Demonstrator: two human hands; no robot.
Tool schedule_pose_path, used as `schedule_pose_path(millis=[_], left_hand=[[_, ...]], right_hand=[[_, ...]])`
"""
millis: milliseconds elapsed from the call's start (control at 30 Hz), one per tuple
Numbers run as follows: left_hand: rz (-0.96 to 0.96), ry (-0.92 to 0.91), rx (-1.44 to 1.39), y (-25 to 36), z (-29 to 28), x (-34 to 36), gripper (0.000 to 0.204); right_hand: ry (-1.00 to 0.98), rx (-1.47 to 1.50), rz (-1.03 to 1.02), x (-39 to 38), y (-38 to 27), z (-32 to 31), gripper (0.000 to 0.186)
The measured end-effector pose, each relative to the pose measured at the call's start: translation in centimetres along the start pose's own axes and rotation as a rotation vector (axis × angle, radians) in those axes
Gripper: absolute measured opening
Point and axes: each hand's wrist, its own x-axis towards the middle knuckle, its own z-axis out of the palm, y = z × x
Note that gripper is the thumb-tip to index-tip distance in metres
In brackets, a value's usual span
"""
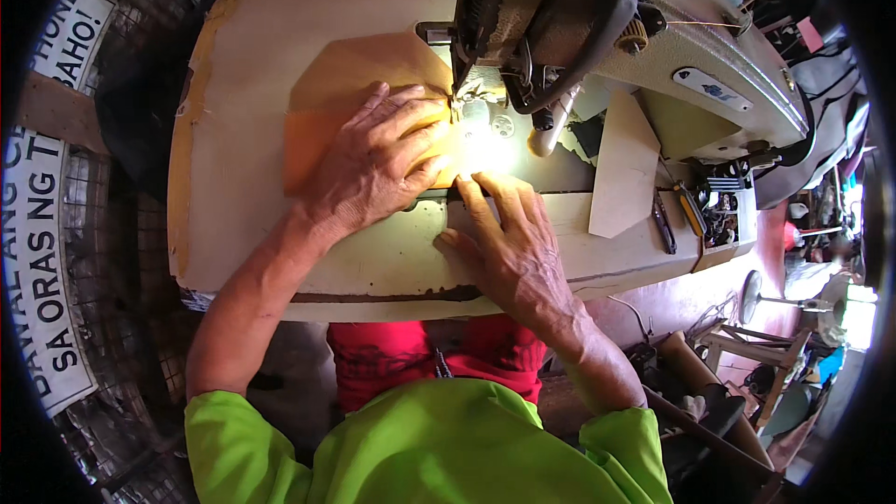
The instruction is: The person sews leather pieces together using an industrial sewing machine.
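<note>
My left hand (387,145) lies flat with its fingers stretched over a tan-orange sheet (313,145), pressing it to the sewing machine's bed. The sheet's right edge reaches under the needle area (455,103), where a bright lamp glare washes out detail. Close to the glare, my right hand (509,238) rests with fingers extended and thumb apart. Its fingertips touch the lower right corner of the sheet or the bed beside it; which one cannot be told. The dark head of the sewing machine (541,19) stands above both hands, and its pale arm (709,47) runs to the right.
A pale cut piece (625,163) leans flat right of the needle. Beyond it lie a dark-handled tool (664,222), a yellow cutter (691,210) and a small tray of metal parts (731,215). The worn table (224,224) has a taped rim. A wire mesh with signs borders the left.
</note>
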Motion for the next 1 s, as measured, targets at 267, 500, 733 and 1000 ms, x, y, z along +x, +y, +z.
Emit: schedule_pose_path(millis=[267,500,733,1000], left_hand=[[0.003,-0.009,0.008,-1.0,0.2,0.8,0.027],[-0.005,0.016,0.002,-2.4,0.8,1.5,0.023],[-0.015,-0.01,-0.017,-4.1,1.1,2.5,0.02],[-0.025,-0.001,0.01,-5.9,1.4,3.8,0.02]], right_hand=[[-0.069,-0.099,-0.043,1.5,0.3,-0.3,0.056],[-0.137,-0.08,0.036,2.1,0.9,-0.4,0.063],[0.384,-0.039,0.159,-0.7,5.7,-10.5,0.037],[0.594,-0.758,0.313,1.7,21.7,-28.5,0.034]])
